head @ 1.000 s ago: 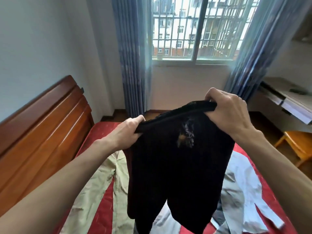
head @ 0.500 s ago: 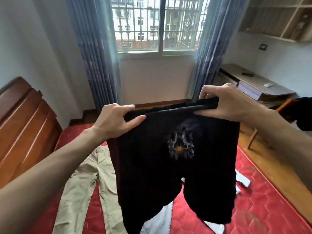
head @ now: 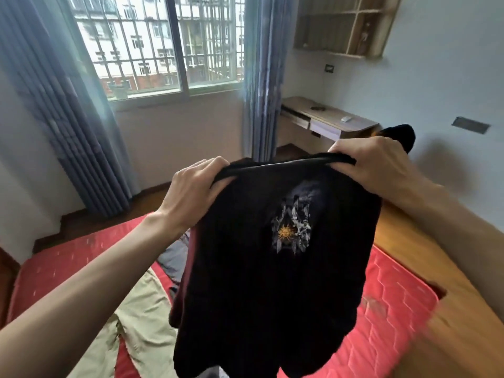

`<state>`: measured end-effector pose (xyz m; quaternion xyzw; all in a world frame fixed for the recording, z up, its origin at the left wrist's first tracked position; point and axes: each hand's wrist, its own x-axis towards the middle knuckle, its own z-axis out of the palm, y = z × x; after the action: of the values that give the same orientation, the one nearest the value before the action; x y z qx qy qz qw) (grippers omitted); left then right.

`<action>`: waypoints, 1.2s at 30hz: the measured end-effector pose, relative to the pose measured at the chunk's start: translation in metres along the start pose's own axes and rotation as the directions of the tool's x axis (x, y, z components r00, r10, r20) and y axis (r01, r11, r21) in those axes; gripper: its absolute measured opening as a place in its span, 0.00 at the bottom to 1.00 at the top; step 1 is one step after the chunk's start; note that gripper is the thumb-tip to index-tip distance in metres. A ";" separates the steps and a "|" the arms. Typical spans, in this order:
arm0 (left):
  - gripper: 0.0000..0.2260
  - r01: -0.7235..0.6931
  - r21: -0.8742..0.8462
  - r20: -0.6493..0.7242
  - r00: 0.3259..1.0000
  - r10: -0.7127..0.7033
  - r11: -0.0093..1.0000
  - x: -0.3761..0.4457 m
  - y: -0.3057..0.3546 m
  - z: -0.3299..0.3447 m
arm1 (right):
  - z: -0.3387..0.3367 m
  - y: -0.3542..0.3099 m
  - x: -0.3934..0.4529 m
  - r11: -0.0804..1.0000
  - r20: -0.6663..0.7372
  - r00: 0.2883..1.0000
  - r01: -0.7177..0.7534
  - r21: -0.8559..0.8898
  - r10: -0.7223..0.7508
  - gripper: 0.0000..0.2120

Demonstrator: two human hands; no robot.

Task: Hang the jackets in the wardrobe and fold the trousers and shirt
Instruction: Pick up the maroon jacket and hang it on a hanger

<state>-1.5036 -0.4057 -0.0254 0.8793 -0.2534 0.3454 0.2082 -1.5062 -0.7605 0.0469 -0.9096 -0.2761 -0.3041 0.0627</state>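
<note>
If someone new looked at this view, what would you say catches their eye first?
The black garment with a pale emblem, held up mid-frame by its top edge in the left hand and right hand. Below it lies the red mattress, with beige trousers spread at lower left; a barred window glows behind.

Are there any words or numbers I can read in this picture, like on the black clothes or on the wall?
No words or numbers can be read anywhere.
Black garment: it has a printed picture with a yellow sun, but no letters that show.
Wall plate near the shelves: too small and blurred to tell if it bears any text.
Small objects on the desk: too small to read.
</note>
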 end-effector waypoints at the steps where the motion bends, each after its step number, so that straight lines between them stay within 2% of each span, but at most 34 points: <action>1: 0.11 -0.015 -0.012 0.009 1.000 0.015 1.000 0.003 0.006 0.004 | -0.005 0.004 -0.007 1.000 -0.008 1.000 -0.004 -0.024 0.004 0.09; 5: 0.10 -0.054 -0.004 -0.006 0.998 0.054 0.999 0.021 0.040 0.022 | -0.030 0.017 -0.036 0.994 0.019 0.995 -0.096 -0.046 0.097 0.18; 10: 0.03 0.016 0.006 -0.001 1.000 -0.016 1.000 0.052 0.096 0.050 | -0.072 0.028 -0.069 0.981 -0.017 0.988 -0.154 -0.121 0.153 0.11; 14: 0.04 0.021 0.001 0.029 0.999 -0.021 1.000 0.078 0.154 0.073 | -0.108 0.050 -0.102 0.955 -0.019 0.967 -0.252 -0.153 0.252 0.09; 17: 0.05 -0.012 -0.023 -0.025 1.000 0.012 1.000 0.095 0.204 0.086 | -0.127 0.083 -0.141 0.916 0.006 0.923 -0.380 -0.131 0.384 0.12; 22: 0.06 -0.131 -0.038 -0.123 0.984 0.125 0.991 0.128 0.295 0.107 | -0.140 0.135 -0.217 0.771 -0.024 0.788 -0.607 -0.190 0.615 0.15; 26: 0.07 -0.150 -0.056 -0.098 0.985 0.144 0.987 0.143 0.350 0.133 | -0.165 0.175 -0.260 0.695 -0.092 0.732 -0.673 -0.253 0.675 0.20; 29: 0.07 -0.174 -0.059 -0.097 0.981 0.168 0.983 0.148 0.382 0.155 | -0.189 0.204 -0.293 0.697 -0.161 0.718 -0.696 -0.173 0.677 0.22; 30: 0.07 -0.188 -0.063 -0.104 0.978 0.181 0.980 0.151 0.393 0.162 | -0.197 0.213 -0.304 0.707 -0.158 0.718 -0.696 -0.128 0.678 0.21; 32: 0.07 -0.220 -0.082 -0.113 0.971 0.211 0.972 0.156 0.418 0.177 | -0.213 0.231 -0.329 0.713 -0.059 0.715 -0.699 -0.048 0.697 0.16; 34: 0.07 -0.252 -0.119 -0.103 0.965 0.241 0.960 0.160 0.447 0.195 | -0.226 0.248 -0.355 0.708 0.073 0.705 -0.705 -0.046 0.706 0.12; 36: 0.07 -0.259 -0.168 -0.085 0.965 0.248 0.951 0.161 0.476 0.212 | -0.237 0.260 -0.381 0.689 0.106 0.681 -0.721 -0.073 0.724 0.12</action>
<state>-1.5759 -0.9429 0.0376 0.8061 -0.3872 0.3728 0.2477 -1.7410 -1.2229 0.0278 -0.9627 0.1053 -0.2003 0.1483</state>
